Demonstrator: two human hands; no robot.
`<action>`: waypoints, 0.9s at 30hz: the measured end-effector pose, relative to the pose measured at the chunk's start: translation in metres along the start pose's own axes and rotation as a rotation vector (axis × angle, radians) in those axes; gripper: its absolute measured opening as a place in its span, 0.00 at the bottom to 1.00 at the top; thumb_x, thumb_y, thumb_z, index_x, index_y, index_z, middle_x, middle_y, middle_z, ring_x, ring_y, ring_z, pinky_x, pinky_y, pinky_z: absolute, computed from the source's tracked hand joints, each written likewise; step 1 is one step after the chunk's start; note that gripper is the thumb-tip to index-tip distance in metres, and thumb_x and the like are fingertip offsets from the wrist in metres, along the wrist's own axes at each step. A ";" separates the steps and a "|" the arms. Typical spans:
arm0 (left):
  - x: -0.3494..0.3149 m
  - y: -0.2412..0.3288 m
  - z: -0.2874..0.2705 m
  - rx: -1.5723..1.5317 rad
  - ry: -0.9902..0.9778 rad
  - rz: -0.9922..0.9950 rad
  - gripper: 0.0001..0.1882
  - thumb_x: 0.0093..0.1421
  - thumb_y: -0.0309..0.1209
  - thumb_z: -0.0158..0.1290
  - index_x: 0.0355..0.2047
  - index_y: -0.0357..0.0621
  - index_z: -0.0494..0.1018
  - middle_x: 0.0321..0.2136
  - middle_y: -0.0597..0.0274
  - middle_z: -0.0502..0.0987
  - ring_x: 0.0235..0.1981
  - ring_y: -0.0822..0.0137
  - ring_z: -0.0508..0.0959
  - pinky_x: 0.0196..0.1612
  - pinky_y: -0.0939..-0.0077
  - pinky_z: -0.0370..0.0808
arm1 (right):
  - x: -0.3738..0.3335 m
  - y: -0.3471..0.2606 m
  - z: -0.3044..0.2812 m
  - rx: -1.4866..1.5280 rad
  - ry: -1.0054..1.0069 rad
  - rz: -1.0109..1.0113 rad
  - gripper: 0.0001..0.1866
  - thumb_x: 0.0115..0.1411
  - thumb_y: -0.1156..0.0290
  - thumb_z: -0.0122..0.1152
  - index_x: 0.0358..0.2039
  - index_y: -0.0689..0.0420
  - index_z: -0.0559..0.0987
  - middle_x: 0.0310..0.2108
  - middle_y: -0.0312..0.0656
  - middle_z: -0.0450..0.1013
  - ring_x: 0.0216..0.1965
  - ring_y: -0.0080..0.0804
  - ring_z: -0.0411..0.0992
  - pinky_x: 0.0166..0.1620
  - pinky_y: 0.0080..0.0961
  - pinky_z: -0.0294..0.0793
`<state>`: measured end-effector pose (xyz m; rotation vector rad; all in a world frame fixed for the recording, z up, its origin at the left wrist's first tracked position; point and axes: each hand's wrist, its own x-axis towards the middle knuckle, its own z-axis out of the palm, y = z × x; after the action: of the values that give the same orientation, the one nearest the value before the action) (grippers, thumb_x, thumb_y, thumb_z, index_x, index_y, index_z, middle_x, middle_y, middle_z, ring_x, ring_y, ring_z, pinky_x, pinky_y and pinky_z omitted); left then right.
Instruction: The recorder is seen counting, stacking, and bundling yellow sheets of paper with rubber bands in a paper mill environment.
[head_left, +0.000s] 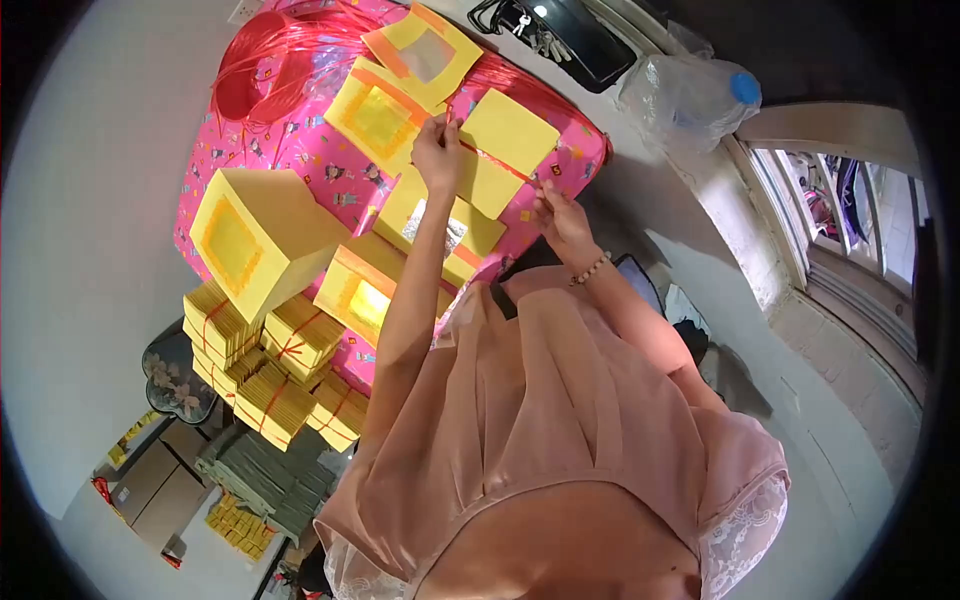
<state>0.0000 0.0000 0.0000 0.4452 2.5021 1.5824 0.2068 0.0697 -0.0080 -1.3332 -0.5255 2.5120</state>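
In the head view I see the red strap (500, 166) run far-left to near-right across the yellow stack (512, 135) on the pink tabletop (300, 155), left hand (436, 158) and right hand (566, 222) pinching it at opposite edges, neither clearly nearer.

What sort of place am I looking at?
Perhaps a home workroom: a pink cartoon-print cover, a pile of red-tied yellow bundles, and a red ribbon held across a yellow stack by the left hand and right hand.
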 end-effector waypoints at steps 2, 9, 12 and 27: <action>0.007 -0.011 -0.004 -0.263 -0.089 -0.176 0.08 0.61 0.29 0.56 0.36 0.35 0.78 0.29 0.60 0.82 0.29 0.75 0.79 0.35 0.81 0.74 | 0.001 0.008 -0.005 0.084 0.082 0.061 0.09 0.63 0.66 0.59 0.39 0.57 0.77 0.29 0.33 0.75 0.30 0.22 0.74 0.39 0.23 0.78; 0.024 -0.018 -0.006 -0.321 -0.250 -0.326 0.09 0.58 0.29 0.60 0.32 0.33 0.78 0.28 0.61 0.81 0.27 0.78 0.77 0.33 0.83 0.73 | -0.001 0.013 -0.017 0.122 0.121 0.049 0.08 0.64 0.68 0.57 0.38 0.59 0.77 0.29 0.35 0.74 0.29 0.24 0.73 0.37 0.25 0.79; 0.023 -0.017 0.000 -0.236 -0.207 -0.314 0.10 0.59 0.30 0.59 0.32 0.32 0.78 0.27 0.61 0.81 0.27 0.77 0.77 0.33 0.83 0.73 | 0.009 0.017 -0.015 0.157 0.143 0.024 0.08 0.64 0.68 0.57 0.36 0.60 0.76 0.28 0.36 0.74 0.29 0.25 0.73 0.38 0.25 0.79; 0.087 -0.103 0.006 -0.066 -0.770 -0.594 0.16 0.56 0.34 0.63 0.38 0.32 0.78 0.24 0.64 0.79 0.21 0.76 0.76 0.23 0.85 0.72 | 0.083 0.068 -0.010 -0.237 0.437 -0.085 0.12 0.62 0.62 0.60 0.29 0.57 0.74 0.26 0.39 0.76 0.20 0.24 0.72 0.18 0.20 0.63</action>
<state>-0.0976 -0.0075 -0.0922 0.2052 1.7552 0.9946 0.1666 0.0422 -0.1038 -1.8360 -0.7732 2.0467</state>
